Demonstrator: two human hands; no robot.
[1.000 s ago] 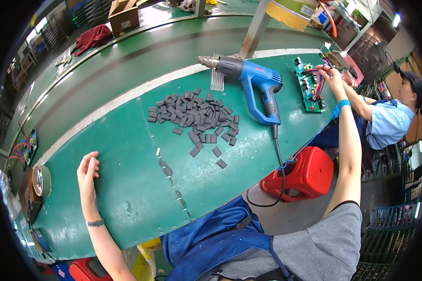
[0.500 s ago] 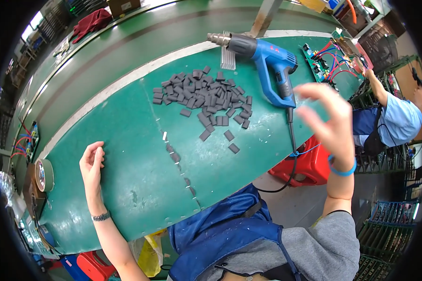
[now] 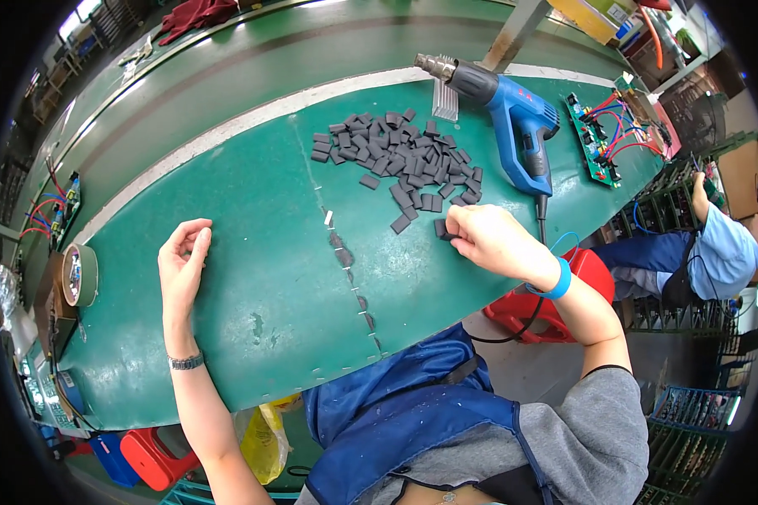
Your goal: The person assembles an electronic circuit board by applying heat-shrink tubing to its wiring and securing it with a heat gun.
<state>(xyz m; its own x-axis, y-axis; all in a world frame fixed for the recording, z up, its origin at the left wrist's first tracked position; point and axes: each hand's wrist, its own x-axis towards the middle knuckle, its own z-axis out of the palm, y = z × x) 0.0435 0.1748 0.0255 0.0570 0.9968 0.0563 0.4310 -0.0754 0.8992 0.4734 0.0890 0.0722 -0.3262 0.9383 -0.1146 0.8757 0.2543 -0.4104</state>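
Note:
A loose pile of short, flat, dark grey sleeve pieces [image 3: 404, 156] lies on the green tabletop, with some scattered at its near side. My right hand [image 3: 501, 244] reaches in from the right, its thumb and fingers pinched on a dark grey piece at the pile's near edge. The fingers partly cover that piece. Another dark grey piece [image 3: 441, 228] lies right beside the fingertips. My left hand [image 3: 184, 265] rests on the table at the left, holding nothing, with fingers loosely bent and the thumb a little apart.
A blue heat gun [image 3: 518, 126] lies beyond my right hand, its nozzle by a finned metal block [image 3: 445, 101]. A wired circuit board [image 3: 594, 139] is at the far right. Tape roll [image 3: 79, 275] stands at the left edge. A person [image 3: 716, 252] works at right, beyond a red stool [image 3: 594, 278].
My right hand has come down from the raised position near the heat gun to the pile's near edge and closed on a piece. The whole view has shifted slightly; my left hand stays resting.

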